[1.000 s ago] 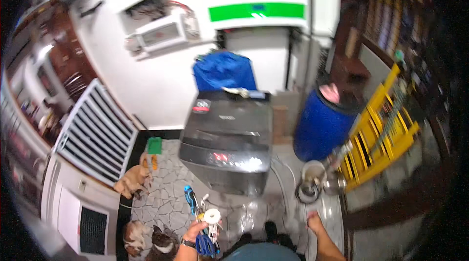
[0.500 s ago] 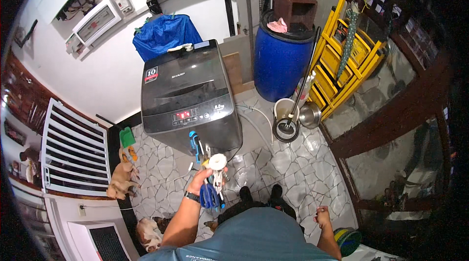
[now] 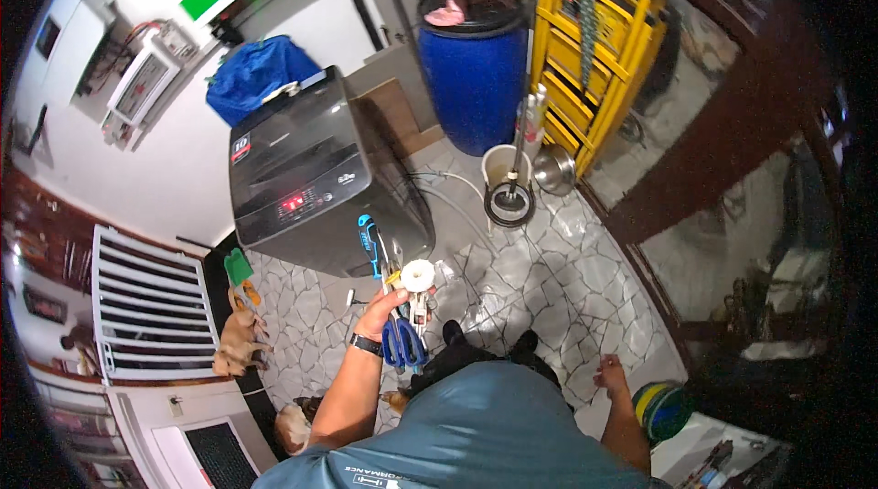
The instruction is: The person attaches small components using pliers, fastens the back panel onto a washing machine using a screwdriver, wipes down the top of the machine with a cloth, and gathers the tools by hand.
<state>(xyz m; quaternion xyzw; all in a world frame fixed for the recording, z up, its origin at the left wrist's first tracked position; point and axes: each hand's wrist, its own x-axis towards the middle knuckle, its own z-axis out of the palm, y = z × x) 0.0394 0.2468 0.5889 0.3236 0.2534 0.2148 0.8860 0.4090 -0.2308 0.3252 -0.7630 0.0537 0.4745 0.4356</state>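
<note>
My left hand (image 3: 381,308) is closed round a bundle of hand tools held up in front of me. A screwdriver (image 3: 369,235) with a blue and black handle points up out of it. A white round roll (image 3: 418,276), seemingly tape, sits at the top right of the grip. Below hang dark blue loop handles (image 3: 401,343), like those of scissors, beside some metal parts I cannot make out. My right hand (image 3: 608,375) hangs low at my right side, fingers loosely bent and apart, with nothing visible in it. It is nearest to a green, blue and yellow round container (image 3: 660,411).
A dark top-loading washing machine (image 3: 311,187) stands ahead. Beyond are a blue barrel (image 3: 474,86), a bucket (image 3: 506,164) with a mop, a metal bowl (image 3: 554,169) and a yellow ladder (image 3: 594,59). Dogs (image 3: 242,343) lie at left by a white gate (image 3: 151,306).
My view has swung to the right, so the washing machine and barrel sit further left. My left hand still grips the tools; more of the surface with tools at lower right shows.
</note>
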